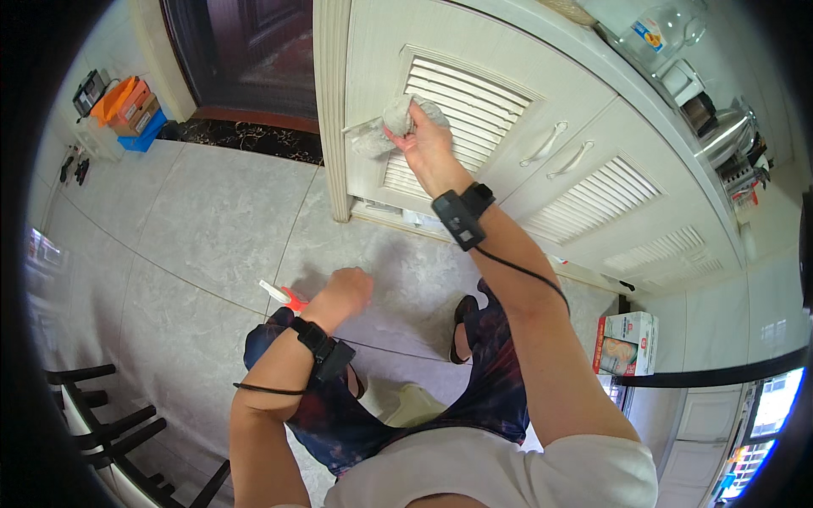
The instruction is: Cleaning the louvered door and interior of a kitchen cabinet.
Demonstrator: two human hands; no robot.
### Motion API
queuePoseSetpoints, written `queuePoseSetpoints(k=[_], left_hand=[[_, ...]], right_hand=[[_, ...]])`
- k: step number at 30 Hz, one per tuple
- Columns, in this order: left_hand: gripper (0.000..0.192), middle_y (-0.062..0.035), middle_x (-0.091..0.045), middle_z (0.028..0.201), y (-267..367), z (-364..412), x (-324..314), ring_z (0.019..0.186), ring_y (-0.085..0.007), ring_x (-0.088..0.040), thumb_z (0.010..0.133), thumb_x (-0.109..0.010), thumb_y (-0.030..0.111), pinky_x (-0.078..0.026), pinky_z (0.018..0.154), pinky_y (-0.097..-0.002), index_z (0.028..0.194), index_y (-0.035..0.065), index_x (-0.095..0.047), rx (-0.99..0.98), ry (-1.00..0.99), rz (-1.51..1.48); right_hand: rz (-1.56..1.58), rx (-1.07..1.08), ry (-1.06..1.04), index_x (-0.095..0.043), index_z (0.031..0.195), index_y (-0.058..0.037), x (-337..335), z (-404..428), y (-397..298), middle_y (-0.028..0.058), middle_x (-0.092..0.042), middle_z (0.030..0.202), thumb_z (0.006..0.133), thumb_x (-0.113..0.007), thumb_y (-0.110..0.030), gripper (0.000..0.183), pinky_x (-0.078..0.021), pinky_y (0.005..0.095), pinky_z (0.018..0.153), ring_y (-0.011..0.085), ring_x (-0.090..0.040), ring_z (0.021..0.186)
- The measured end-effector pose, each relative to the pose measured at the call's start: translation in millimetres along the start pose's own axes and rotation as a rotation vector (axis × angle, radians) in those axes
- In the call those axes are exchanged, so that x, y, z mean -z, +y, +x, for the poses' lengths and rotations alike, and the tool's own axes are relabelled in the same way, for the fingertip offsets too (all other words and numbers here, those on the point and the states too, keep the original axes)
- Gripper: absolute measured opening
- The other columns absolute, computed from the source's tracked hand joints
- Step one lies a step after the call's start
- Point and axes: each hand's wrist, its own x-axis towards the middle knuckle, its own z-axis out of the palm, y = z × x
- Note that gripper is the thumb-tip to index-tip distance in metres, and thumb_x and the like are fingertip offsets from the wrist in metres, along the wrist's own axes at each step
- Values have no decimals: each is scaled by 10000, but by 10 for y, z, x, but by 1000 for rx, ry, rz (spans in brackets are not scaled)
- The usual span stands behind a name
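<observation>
My right hand (427,149) holds a grey-white cloth (375,136) against the left louvred door (378,70) of a white cabinet. The bunched cloth lies over the left part of the slats, and one end spreads toward the door's left edge. Blurred, my left hand (346,289) hovers above the tiled floor by my left knee. Its fingers look curled; the palm side is hidden and nothing shows in it. Beside that forearm is a white and red spray trigger head (284,296), its lower part hidden behind my knee. Both wrists wear black strapped devices.
Two curved handles (544,144) stick out from the doors. Above them, the countertop (610,60) holds a clear jug (660,35) and a metal kettle (727,133). Boxes (133,114) stand by the dark door, a printed carton (625,343) at right, and black racks (120,432) at lower left.
</observation>
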Motion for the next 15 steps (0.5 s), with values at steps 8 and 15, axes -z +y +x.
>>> queuePoseSetpoints(k=[8,15], left_hand=[[260,-151,-630,916,208,-35,105,907,-307,-612,768,-658,265,-507,768,-396,893,38,-640,-106,67,-8],[279,-156,-638,934,198,80,-41,897,-312,-626,765,-669,290,-516,753,-402,876,34,-653,-26,19,-14]], right_hand=[[53,355,-74,-491,1147,47,730,-385,-1001,152,-527,1162,908,-536,-122,296,-486,482,889,284,-535,1074],[-179,240,-77,-565,989,46,-194,-3,-354,142,-602,962,818,-670,-118,259,-549,439,756,271,-619,871]])
